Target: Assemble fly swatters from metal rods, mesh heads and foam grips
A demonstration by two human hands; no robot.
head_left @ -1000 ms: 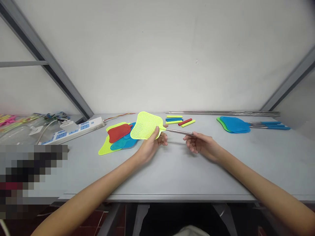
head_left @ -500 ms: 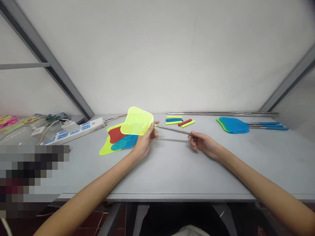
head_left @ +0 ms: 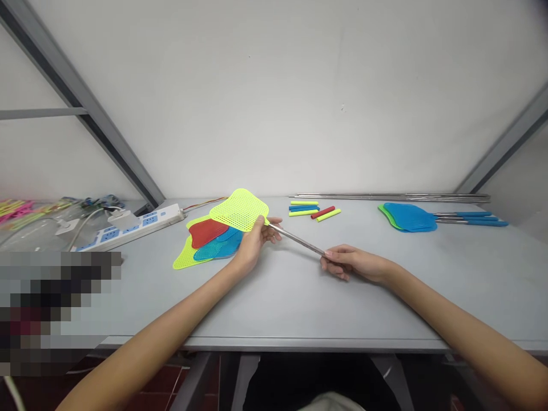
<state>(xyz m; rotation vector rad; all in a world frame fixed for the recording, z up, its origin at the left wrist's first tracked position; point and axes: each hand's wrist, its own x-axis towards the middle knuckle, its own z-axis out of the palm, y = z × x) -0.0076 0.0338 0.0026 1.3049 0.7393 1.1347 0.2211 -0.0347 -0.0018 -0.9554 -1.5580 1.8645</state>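
Pinches the narrow neck of a lime-yellow, perforated flyswatter head point(head_left: 238, 209) in the left hand point(head_left: 253, 242), with the thumb pressed on top and the other fingers loosely bent behind and partly spread. Grips the lower end of a slim, silvery metal rod point(head_left: 296, 237) in the right hand point(head_left: 354, 264), with thumb and forefinger closed down to the thin shaft and the remaining fingers curled below. Meets at the neck, rod to head, close to the left fingertips; cannot tell how deep inside. Slants down from left to right between the two hands, raised above the smooth grey tabletop point(head_left: 278, 317).

Behind and below the raised head, overlapping on the tabletop: a red flyswatter head point(head_left: 205, 233), over blue perforated heads point(head_left: 214, 249) and lime-yellow perforated heads point(head_left: 185, 258). Farther back, near the centre, in a loose group: short lime-yellow tubes point(head_left: 329, 215), blue tubes point(head_left: 309, 209) and a red tube point(head_left: 322, 213). Along the off-white wall point(head_left: 274, 103), laid lengthwise: a bundle of long silvery rods point(head_left: 394, 197). Well to the right, stacked: blue flyswatters point(head_left: 413, 218) with blue grips pointing right, above a green flyswatter head point(head_left: 387, 218). To the left: a white power strip point(head_left: 169, 216) with blue socket panels.
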